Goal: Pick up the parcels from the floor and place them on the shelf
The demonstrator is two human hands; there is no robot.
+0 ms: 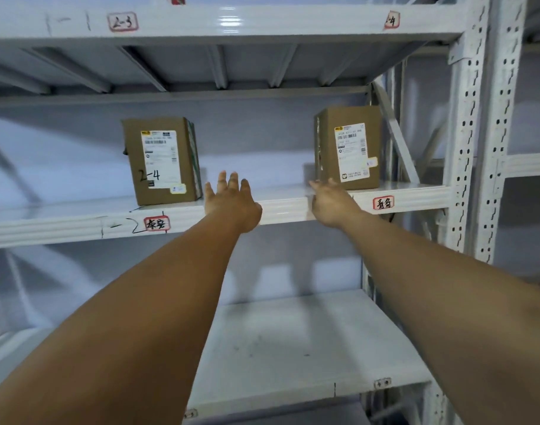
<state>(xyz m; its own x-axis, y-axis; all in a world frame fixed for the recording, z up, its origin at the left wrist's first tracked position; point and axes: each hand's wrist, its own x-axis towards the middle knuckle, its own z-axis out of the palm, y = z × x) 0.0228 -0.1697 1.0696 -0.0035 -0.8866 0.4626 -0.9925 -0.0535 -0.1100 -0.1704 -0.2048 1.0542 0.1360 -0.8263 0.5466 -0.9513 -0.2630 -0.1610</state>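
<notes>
Two boxes, left box and right box, stand upright on the shelf mid-frame. Left hand and right hand reach between them, fingers spread, holding nothing.

labels and markings around the racking

a red-bordered label reads "2-3", and another at the right is partly cut off. two red-bordered labels carry handwritten characters. a perforated white upright stands at right. behind, a pale wall.
</notes>
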